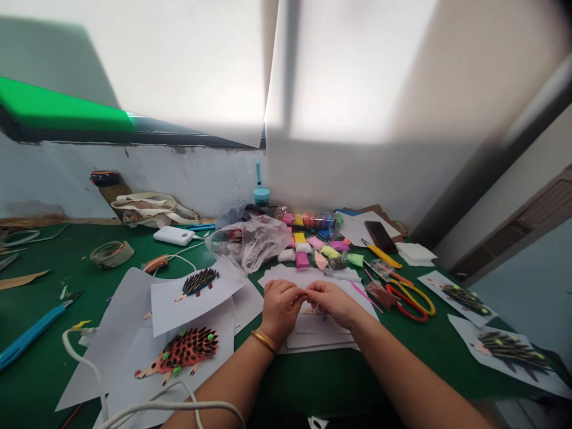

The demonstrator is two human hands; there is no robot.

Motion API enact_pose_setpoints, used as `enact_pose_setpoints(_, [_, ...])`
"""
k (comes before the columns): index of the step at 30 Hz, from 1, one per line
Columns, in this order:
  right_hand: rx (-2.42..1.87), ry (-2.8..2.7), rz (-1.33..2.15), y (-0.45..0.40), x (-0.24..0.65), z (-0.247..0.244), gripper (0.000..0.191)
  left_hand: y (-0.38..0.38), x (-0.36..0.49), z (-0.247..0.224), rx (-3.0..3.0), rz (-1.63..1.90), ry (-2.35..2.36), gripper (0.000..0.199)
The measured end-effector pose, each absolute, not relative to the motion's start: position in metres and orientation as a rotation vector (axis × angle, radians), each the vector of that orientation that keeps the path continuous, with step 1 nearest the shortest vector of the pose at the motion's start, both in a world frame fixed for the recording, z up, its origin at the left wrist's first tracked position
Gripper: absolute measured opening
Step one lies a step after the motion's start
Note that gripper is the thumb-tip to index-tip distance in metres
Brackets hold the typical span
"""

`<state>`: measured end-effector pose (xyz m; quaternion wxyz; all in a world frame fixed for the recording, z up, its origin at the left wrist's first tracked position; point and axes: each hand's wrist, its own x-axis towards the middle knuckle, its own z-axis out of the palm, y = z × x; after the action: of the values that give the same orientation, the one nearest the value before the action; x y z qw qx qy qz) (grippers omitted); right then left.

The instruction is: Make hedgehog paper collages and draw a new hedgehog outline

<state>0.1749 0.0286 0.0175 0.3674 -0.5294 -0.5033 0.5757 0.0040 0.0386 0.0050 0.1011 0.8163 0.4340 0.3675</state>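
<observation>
My left hand (pixel 280 307), with a gold bangle (pixel 263 341) at its wrist, and my right hand (pixel 331 302) meet fingertip to fingertip. Both are closed in a pinch; whatever lies between the fingers is too small to make out. Below them is a stack of white paper (pixel 308 341), and a small peach-coloured shape (pixel 309 310) shows partly under the fingers. A thin pink strip (pixel 367 298) lies right of my right hand. Just beyond the hands sit several small packets of coloured modelling clay (pixel 302 260).
Left are sheets with a red clay hedgehog (pixel 190 354) and a dark hedgehog (pixel 201 281), plus a white cable (pixel 172 406). Red-handled scissors (pixel 406 305), a yellow cutter (pixel 383 255) and a phone (pixel 379 236) lie right. A plastic bag (pixel 254 241) is behind.
</observation>
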Motion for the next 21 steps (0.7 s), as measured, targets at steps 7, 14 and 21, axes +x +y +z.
enact_pose_setpoints(7, [-1.514, -1.633, 0.854, 0.022, 0.191, 0.001, 0.011, 0.04, 0.005, 0.004, 2.363, 1.072, 1.36, 0.01])
enact_pose_setpoints(14, [-1.527, -1.854, 0.532, 0.007, 0.195, -0.021, 0.014, 0.045, 0.01, -0.005, 2.425, 0.919, 1.365, 0.004])
enact_pose_setpoints(21, [-1.484, -1.936, 0.415, 0.006, 0.195, -0.024, 0.026, 0.046, 0.008, -0.007, 2.485, 0.766, 1.395, 0.005])
